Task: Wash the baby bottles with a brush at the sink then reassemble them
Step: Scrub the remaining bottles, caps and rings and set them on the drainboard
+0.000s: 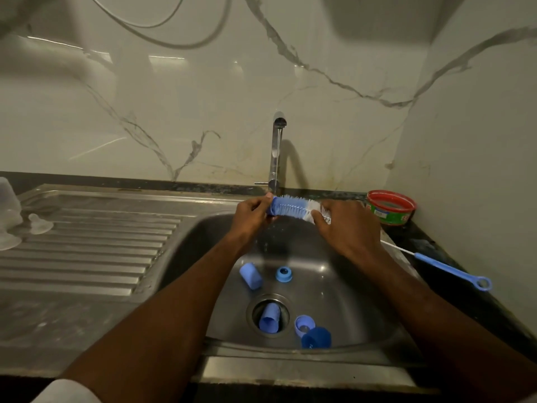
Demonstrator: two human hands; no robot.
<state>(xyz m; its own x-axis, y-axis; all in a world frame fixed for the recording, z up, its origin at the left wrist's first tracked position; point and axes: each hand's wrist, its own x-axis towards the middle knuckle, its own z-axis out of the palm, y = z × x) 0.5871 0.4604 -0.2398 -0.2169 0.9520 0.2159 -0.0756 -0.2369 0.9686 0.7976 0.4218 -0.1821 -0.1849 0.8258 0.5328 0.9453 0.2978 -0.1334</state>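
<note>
Head view: left hand (252, 212) pinches brush (293, 209) tip, right hand (345, 225) grips its other end, bristles under tap (276, 152) for rinsing, prob.

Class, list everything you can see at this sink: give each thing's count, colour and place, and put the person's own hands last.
Blue-and-white bristle bottle brush: one, held under the tap.
Steel tap: one, silver, behind the basin, water running.
Steel sink basin: one, silver, centre.
Light blue plastic caps: two, one on the basin floor, one in the drain.
Blue collar rings: two, basin floor.
Dark blue cap: one, basin front.
Clear silicone teats: at least two, on the drainboard, left.
Thin blue-handled brush: one, right counter.
Red-rimmed green tub: one, right back corner.
Left hand: pinches the brush's blue end.
Right hand: grips the white end.
</note>
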